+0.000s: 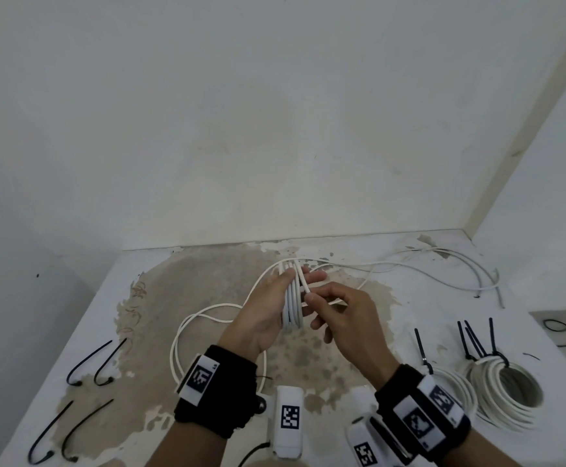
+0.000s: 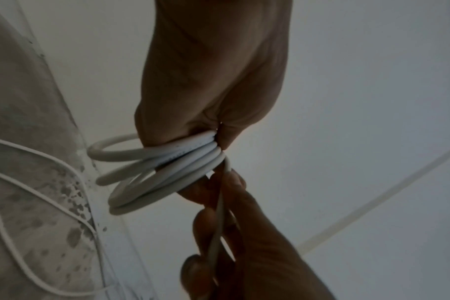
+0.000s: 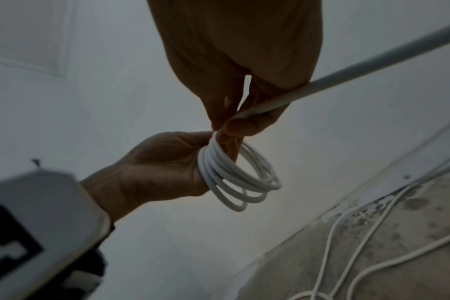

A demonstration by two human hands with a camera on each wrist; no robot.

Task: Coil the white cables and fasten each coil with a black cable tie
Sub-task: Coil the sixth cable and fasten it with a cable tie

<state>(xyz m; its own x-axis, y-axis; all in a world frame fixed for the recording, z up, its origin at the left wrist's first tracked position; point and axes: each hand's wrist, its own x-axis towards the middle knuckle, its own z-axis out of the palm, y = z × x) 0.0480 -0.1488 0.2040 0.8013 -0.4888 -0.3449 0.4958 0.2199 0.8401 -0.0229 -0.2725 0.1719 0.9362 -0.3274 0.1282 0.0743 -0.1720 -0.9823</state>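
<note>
My left hand (image 1: 288, 281) holds a small coil of white cable (image 1: 291, 305) wound in several loops round its fingers, raised above the table. In the right wrist view the thumb of that left hand (image 3: 190, 146) presses on the coil (image 3: 239, 180). Right beside the coil, my right hand (image 1: 311, 296) pinches the free strand of the same cable (image 3: 347, 71). The left wrist view shows the coil (image 2: 167, 168) under my left hand (image 2: 211, 130), with the right hand's fingers (image 2: 213, 219) curled along the strand. The loose rest of the cable (image 1: 180, 332) lies on the table.
Several black cable ties (image 1: 89, 362) lie at the table's left front. Two finished coils (image 1: 504, 392) with black ties sit at the right front. More loose white cable (image 1: 450, 264) trails at the back right. The stained table (image 1: 207, 271) ends at a white wall.
</note>
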